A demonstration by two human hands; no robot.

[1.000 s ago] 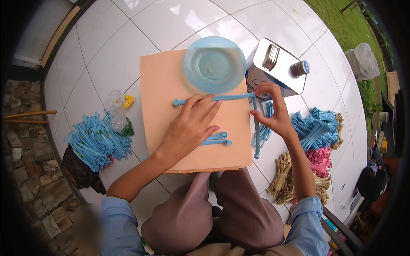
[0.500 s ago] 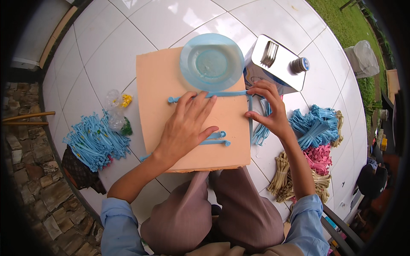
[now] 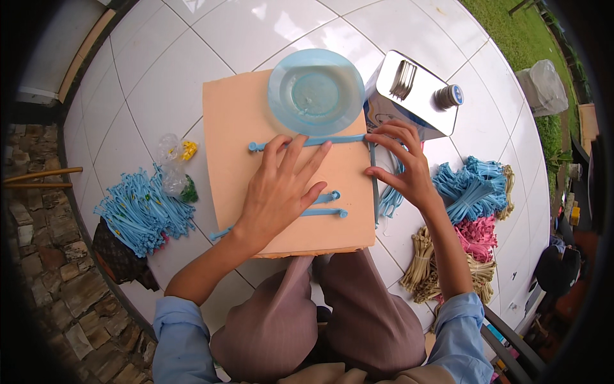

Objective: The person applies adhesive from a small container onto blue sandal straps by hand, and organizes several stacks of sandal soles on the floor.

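Observation:
A slim blue strap (image 3: 348, 139) with a knobbed left end lies across the peach-coloured board (image 3: 233, 109), just below a translucent blue bowl (image 3: 348, 96). My left hand (image 3: 278, 192) rests palm down with fingers spread, its fingertips on the strap. At the strap's right end, by the board's edge, are the fingertips of my right hand (image 3: 406, 166); the thumb stays apart from them. Beneath and beside my left hand lie more blue straps (image 3: 323, 212), partly hidden by it. Other blue straps (image 3: 390, 192) show beyond the board's right edge, behind my right hand.
To the right stands a white-topped tin (image 3: 419, 105) carrying metal pieces and a small spool (image 3: 449, 97). Bundles of blue (image 3: 473, 192), pink (image 3: 476, 237) and beige straps (image 3: 419, 265) lie on the tiles. A blue strap pile (image 3: 144, 211) and plastic bags (image 3: 173, 176) are left.
The strap and both hands have shifted slightly left. The fingers of my left hand have spread a little wider along it, and the bowl has edged slightly up and left.

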